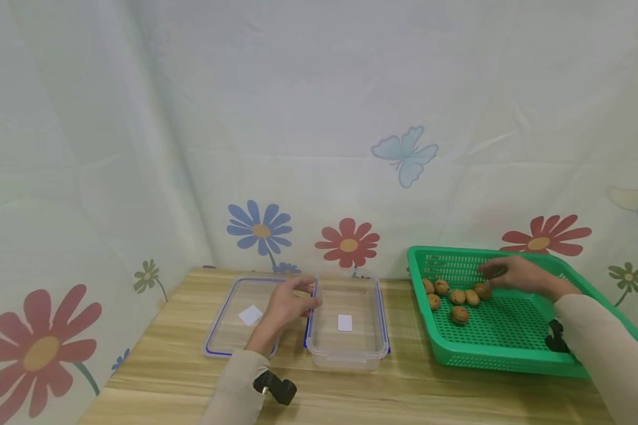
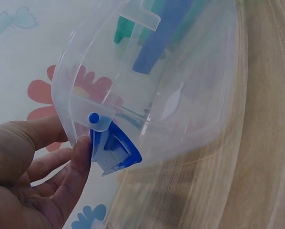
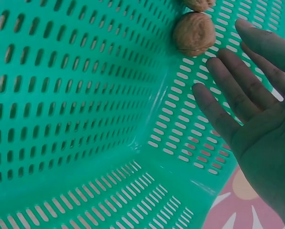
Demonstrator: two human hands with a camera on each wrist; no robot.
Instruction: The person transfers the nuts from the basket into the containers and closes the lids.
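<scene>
My left hand (image 1: 291,301) is at the left rim of a clear plastic food container (image 1: 345,357), its bent fingers and thumb holding the edge. In the left wrist view a fingertip lies against the blue-edged side latch (image 2: 116,148), which hangs folded down. My right hand (image 1: 521,276) reaches into a green plastic basket (image 1: 489,354) with its fingers spread and nothing in them. Several walnuts (image 1: 459,315) lie at the basket's left side. The nearest walnut (image 3: 195,34) is just beyond my right fingertips, apart from them in the right wrist view.
Left of the container, the clear lid (image 1: 220,339) with its blue seal lies flat on the wooden table (image 1: 154,366), partly behind my left arm. White labels show on the lid and container. A flower-printed curtain (image 1: 308,118) hangs behind the table.
</scene>
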